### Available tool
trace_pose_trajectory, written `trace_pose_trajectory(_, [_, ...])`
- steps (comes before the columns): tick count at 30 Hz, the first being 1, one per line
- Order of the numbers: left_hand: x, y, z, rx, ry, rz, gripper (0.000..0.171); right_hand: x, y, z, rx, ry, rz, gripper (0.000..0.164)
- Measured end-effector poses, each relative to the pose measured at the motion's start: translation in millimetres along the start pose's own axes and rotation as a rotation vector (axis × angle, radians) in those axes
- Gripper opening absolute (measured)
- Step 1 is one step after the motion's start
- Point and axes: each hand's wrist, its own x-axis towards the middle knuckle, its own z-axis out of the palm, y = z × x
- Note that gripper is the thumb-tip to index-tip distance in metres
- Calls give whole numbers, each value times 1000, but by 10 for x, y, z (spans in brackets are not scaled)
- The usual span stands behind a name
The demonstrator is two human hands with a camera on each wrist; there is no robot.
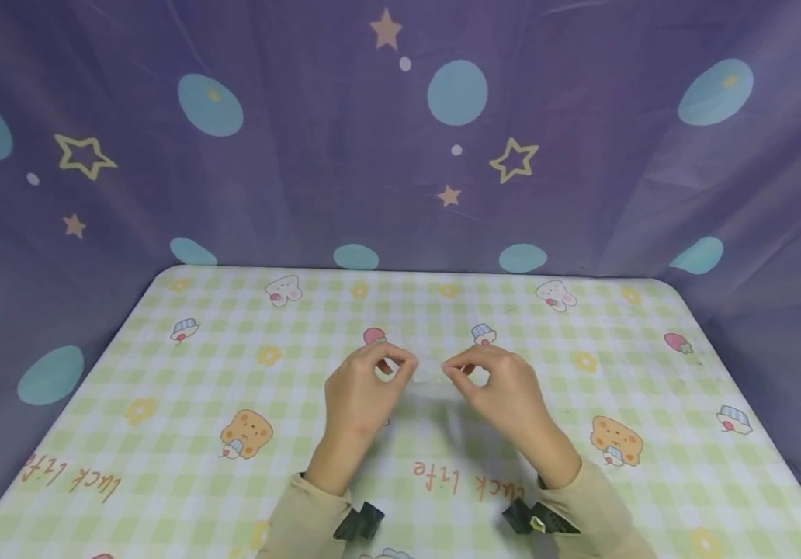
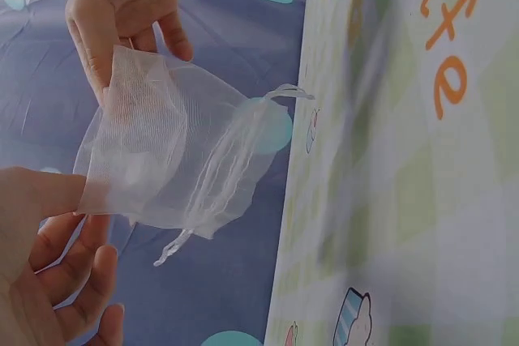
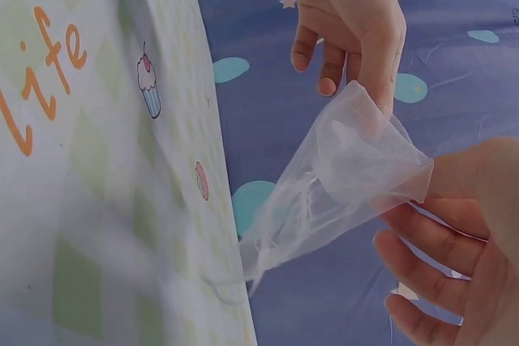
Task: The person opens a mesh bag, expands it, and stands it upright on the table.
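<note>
A sheer white mesh drawstring pouch (image 2: 215, 131) hangs between both hands, its corded end pointing down toward the table. White cords (image 2: 174, 247) dangle loose from that end. My left hand (image 1: 361, 384) pinches one corner between thumb and forefinger. At the opposite corner my right hand (image 1: 505, 388) does the same, its other fingers loosely bent in the left wrist view. A denser whitish patch shows through the mesh near the held edge. From the head view the pouch (image 1: 430, 371) is only a faint translucent shape.
Under the hands lies a table with a green-and-white checked cloth (image 1: 163, 373) printed with bears, cupcakes and flowers. Behind it hangs a purple curtain (image 1: 345, 171) with stars and blue spots. Dark wrist mounts (image 1: 365, 522) sit by the beige sleeves (image 1: 310, 516).
</note>
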Motion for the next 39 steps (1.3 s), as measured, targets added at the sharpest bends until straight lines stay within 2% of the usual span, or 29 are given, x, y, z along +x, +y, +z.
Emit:
trace_pose_trajectory(9, [6,-1,-2,-6,-14,20,11,4,10,-9,34,44,-22,9])
trace_pose_trajectory(13, [3,14,-5,1,-35,62,15,7,16,-3,35,45,-11,10])
trace_pose_trajectory(17, [-5,40,-6,25,-79,133,21,4,23,-6,43,31,0,9])
trace_pose_trajectory(20, [-7,47,6,47,-83,182,13,7,18,-13,72,28,-8,10])
trace_pose_trajectory(22, [-3,43,14,56,-59,190,7,12,8,-13,99,29,-20,11])
trace_pose_trajectory(29, [3,16,16,70,50,181,5,-11,-97,-10,184,-20,8,13])
trace_pose_trajectory(35, [4,2,-3,68,89,121,8,-41,-155,9,84,-77,31,28])
trace_pose_trajectory(39, [11,-11,-24,56,94,84,9,-38,-127,28,23,-50,18,23])
